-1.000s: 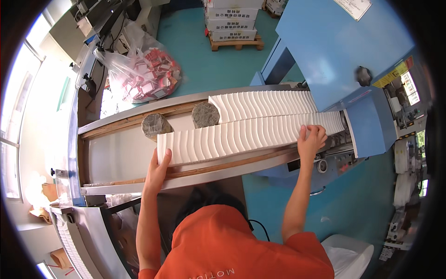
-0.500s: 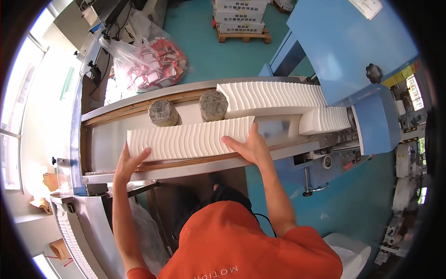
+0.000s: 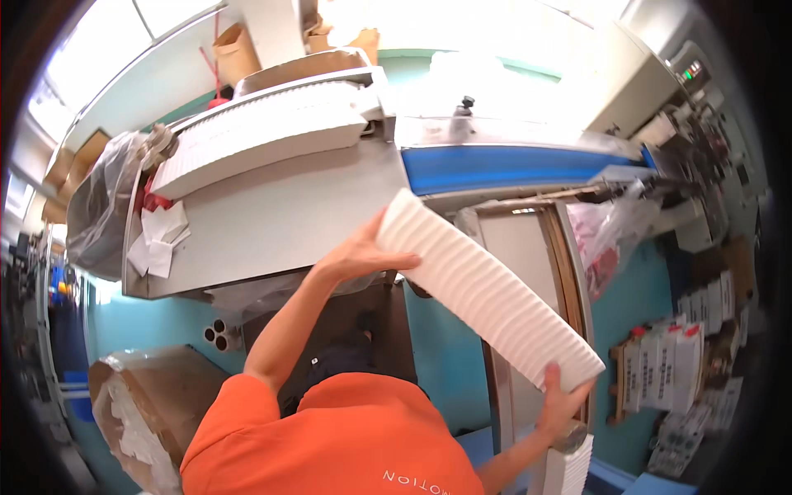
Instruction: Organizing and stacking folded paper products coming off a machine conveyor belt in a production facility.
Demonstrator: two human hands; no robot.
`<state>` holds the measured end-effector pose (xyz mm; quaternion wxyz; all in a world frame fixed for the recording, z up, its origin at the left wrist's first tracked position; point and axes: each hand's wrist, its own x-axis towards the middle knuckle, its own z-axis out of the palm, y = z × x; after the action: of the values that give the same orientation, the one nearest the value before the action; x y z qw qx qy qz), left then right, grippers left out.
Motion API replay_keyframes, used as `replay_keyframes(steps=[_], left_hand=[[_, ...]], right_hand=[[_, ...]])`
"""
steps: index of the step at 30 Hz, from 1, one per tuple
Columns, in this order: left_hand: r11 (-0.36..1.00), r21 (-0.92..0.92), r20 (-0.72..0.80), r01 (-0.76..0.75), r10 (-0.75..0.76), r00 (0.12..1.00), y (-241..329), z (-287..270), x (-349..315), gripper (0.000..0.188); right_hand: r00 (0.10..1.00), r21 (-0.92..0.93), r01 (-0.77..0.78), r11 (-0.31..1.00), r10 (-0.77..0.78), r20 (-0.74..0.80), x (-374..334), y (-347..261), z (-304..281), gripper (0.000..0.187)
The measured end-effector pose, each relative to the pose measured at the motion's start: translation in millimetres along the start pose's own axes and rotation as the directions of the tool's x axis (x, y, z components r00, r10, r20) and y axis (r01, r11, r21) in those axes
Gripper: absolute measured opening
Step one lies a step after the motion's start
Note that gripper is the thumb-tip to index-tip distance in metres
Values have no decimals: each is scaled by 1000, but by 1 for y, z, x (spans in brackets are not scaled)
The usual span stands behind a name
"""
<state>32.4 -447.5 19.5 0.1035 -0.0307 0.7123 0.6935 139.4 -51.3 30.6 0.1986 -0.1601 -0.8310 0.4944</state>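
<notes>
A long white ribbed stack (image 3: 487, 289), seemingly of flat cartons pressed together, spans the space between my two hands and slants down to the right. My left hand (image 3: 363, 252) grips its upper left end, thumb across the top. At the lower right end my right hand (image 3: 563, 404) clasps it, thumb on top. The stack is held up over the corner gap between a steel table (image 3: 280, 214) and a wood-edged trough (image 3: 516, 239). On the table lies another white ribbed stack (image 3: 264, 136). Near my right wrist, a round grey weight (image 3: 571, 437) stands against more white stacked pieces (image 3: 568, 470).
Loose white pieces (image 3: 161, 235) lie at the table's left end. A blue strip (image 3: 511, 169) runs behind the trough. A clear bag of red and white scraps (image 3: 606, 239) and boxes on a pallet (image 3: 664, 363) are at right. A big brown wrapped bundle (image 3: 165, 388) stands lower left.
The white ribbed stack has been lifted out of the trough, still between both hands. My body has turned left, so the steel table now lies ahead and the trough at my right.
</notes>
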Motion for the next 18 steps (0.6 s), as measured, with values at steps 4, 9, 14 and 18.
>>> replay_keyframes(steps=[4,9,14,18], left_hand=[[974,-216,-549,67,-178,816,-50,-100,-114,77],[932,-362,-850,-32,-316,422,-111,-92,-230,68],[746,-662,-724,-75,-609,325,-134,-37,-244,103],[658,-724,-654,-206,-559,509,-152,-31,-199,94]], right_hand=[[798,110,45,993,-102,594,53,-60,190,79],[135,165,287,944,-210,968,42,-90,443,113],[-223,231,699,676,-100,970,16,-190,566,101],[-44,210,848,486,-330,943,15,-210,586,79]])
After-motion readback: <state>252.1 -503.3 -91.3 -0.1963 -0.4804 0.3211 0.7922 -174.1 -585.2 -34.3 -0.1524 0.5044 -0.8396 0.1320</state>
